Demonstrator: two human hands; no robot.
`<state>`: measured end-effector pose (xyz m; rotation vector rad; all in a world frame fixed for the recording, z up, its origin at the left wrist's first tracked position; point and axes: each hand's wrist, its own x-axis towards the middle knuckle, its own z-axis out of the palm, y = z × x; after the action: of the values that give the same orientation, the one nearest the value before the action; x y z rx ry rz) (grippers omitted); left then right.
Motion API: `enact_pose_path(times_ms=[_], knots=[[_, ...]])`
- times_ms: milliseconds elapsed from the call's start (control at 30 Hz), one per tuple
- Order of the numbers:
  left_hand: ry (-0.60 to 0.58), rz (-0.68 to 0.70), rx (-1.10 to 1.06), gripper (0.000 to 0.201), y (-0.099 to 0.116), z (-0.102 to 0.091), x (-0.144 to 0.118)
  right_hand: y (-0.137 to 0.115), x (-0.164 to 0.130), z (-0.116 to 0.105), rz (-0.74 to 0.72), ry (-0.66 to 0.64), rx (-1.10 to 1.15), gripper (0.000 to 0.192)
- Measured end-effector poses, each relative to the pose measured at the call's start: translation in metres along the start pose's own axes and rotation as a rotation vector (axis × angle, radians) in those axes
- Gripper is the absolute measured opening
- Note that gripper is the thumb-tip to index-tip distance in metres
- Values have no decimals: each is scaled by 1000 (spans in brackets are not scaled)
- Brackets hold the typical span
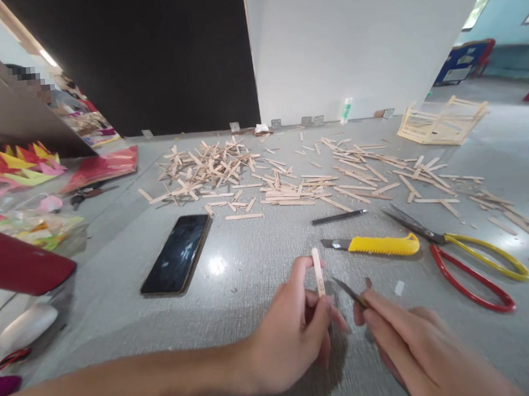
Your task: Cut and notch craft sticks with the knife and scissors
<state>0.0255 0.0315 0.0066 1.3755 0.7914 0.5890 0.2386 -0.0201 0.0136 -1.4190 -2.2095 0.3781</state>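
A pale wooden craft stick (317, 266) stands nearly upright in my left hand (297, 329), pinched between thumb and fingers. Near its lower end the stick bears a small rectangular mark or cut. My right hand (404, 339) is closed around a small knife (352, 292), whose dark pointed blade tilts up toward the stick, with a small gap between them. Most of the knife's handle is hidden by my fingers. Just beyond my hands lie a yellow utility knife (382, 245) with its blade out and a slim black pen-like tool (339, 216).
Scissors (442, 239) with red and yellow handles lie open at right. Many loose craft sticks (216, 168) spread across the back, near a stick frame (444, 124) and a glue tube (346, 111). A phone (177, 253) lies at left; upright boards (362, 38) stand behind.
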Motion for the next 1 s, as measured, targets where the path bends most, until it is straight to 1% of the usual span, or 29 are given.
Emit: enact_pose_path(times_ms=[100,200,367,533,733,833,933,1000], knots=[[27,5,26,30,0,-1,-1,-5,1,11,49,-27,30,31],[36,23,35,28,-2,-1,-1,-7,0,19,32,-11,20,38],[46,37,52,25,-3,0,-2,-7,-2,21,49,-55,70,40],[39,46,63,21,0,2,-3,-6,-3,21,115,-105,79,43],[39,63,95,18,-1,1,-3,-10,-1,19,107,-72,77,43],[34,100,150,20,-2,1,-4,-13,2,17,118,-59,70,44],[47,130,220,28,-3,2,-6,-14,4,19,73,-6,98,45],[63,112,247,30,-2,2,-7,-13,4,23,29,40,87,46]])
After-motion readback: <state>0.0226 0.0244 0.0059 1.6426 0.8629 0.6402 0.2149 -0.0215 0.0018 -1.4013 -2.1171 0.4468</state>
